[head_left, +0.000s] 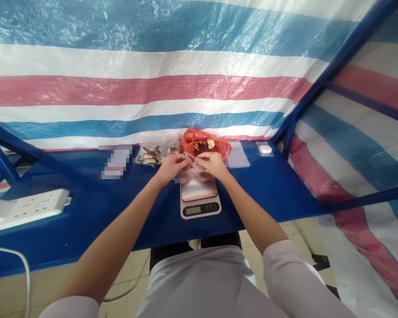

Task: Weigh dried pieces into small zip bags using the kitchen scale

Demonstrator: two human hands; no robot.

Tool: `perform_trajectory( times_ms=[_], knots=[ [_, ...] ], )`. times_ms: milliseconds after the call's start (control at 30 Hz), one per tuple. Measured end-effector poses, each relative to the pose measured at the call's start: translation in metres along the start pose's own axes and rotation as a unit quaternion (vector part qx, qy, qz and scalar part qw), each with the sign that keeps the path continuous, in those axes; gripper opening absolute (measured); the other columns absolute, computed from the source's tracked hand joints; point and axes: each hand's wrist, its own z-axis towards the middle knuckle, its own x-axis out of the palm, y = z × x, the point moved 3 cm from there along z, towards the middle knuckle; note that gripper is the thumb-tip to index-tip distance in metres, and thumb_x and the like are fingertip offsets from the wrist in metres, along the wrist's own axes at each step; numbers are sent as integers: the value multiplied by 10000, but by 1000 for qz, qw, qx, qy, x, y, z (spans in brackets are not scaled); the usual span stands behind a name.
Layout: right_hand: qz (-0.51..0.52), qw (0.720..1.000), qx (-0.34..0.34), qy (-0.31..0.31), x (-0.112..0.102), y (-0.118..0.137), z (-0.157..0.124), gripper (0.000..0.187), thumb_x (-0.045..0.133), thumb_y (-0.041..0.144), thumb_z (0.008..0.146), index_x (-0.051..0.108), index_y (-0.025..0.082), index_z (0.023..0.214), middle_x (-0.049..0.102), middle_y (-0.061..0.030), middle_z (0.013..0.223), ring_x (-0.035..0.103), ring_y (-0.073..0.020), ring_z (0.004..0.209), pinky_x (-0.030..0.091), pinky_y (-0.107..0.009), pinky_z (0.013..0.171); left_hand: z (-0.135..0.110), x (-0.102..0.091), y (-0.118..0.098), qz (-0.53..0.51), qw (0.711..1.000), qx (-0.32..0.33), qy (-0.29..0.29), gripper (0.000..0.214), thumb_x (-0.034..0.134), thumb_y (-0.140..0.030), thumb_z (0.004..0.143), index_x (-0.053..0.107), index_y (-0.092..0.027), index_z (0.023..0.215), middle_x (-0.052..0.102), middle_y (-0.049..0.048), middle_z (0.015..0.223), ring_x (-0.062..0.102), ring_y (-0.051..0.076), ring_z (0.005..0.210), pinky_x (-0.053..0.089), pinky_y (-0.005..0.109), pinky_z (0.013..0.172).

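Slippage looks the main risk: left hand [170, 168] and right hand [212, 164] pinch a clear plastic bag [189, 162] above the digital scale [200, 209], near the table's [262, 190] far edge, and a loosened grip could drop it.

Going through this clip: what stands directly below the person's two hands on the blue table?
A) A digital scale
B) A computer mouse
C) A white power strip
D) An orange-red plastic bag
A. The left hand and right hand, pinching a clear plastic bag, are held right above the digital scale.
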Motion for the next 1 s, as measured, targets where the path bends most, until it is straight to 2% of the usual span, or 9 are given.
perform_trajectory(
  times_ms=[133, 333, 433, 500, 567, 633, 700, 867, 1000],
  knots=[
    [28, 999, 37, -1, -4, -6, 1, 155, 670, 286, 816, 787, 185, 794, 755, -13, 722, 705, -180, 683, 560, -280, 688, -1, -7, -1, 98, 994, 31, -32, 240, 630, -395, 740, 659, -170, 662, 650, 10, 648, 594, 149, 615, 496, 277, 649],
    [-32, 999, 31, -16, -17, -8, 3, 132, 668, 236, 799, 784, 198, 748, 769, -27, 735, 726, -201, 743, 566, -302, 738, -9, -21, -13, 244, 963, 87, -71, 178, 591, -317, 719, 573, -188, 597, 571, -27, 588, 508, 121, 567, 433, 257, 605],
    [-31, 999, 25, -11, -18, -5, 1, 134, 672, 240, 800, 779, 206, 726, 761, -22, 706, 719, -192, 713, 559, -283, 694, -12, -20, -15, 263, 956, 112, -71, 209, 600, -366, 778, 617, -185, 675, 640, -3, 665, 564, 136, 594, 480, 268, 635],
    [-30, 999, 22, -6, -17, -1, 0, 155, 666, 244, 808, 769, 211, 696, 747, -12, 667, 711, -183, 689, 552, -272, 671, -14, -16, -14, 251, 955, 137, -75, 300, 598, -459, 836, 686, -174, 863, 725, 52, 869, 651, 172, 705, 542, 302, 717],
    [-31, 999, 21, -1, -15, 4, -1, 176, 657, 232, 811, 760, 208, 670, 725, -5, 623, 700, -178, 656, 547, -270, 658, -17, -10, -14, 247, 950, 174, -81, 497, 614, -552, 852, 670, -163, 1155, 715, 127, 1164, 701, 243, 962, 567, 379, 885],
    [-29, 999, 26, -4, -13, 9, -1, 163, 663, 225, 805, 765, 201, 680, 717, -7, 609, 697, -181, 641, 547, -276, 651, -21, -2, -14, 259, 940, 209, -73, 726, 653, -602, 837, 534, -164, 1403, 600, 173, 1407, 594, 313, 1277, 479, 464, 1085],
    [-21, 999, 31, -11, -13, 15, -1, 141, 681, 233, 797, 772, 196, 695, 721, -11, 615, 703, -186, 642, 551, -279, 647, -23, 6, -11, 271, 936, 221, -48, 907, 676, -636, 822, 360, -186, 1544, 469, 179, 1548, 427, 337, 1452, 363, 505, 1192],
    [20, 999, 38, -9, -10, 25, -2, 142, 687, 216, 788, 768, 199, 673, 742, -7, 653, 709, -171, 624, 577, -263, 636, -18, 17, 4, 276, 942, 188, -34, 1295, 780, -707, 679, 69, -177, 1622, 215, 236, 1665, 219, 412, 1541, 256, 581, 1230],
    [42, 998, 50, -5, -9, 20, -1, 117, 702, 242, 799, 787, 202, 730, 751, -8, 682, 724, -182, 635, 597, -275, 622, -12, 16, 14, 260, 945, 184, -80, 1183, 807, -600, 704, 166, -174, 1603, 330, 237, 1614, 316, 414, 1502, 346, 565, 1188]
  ],
)
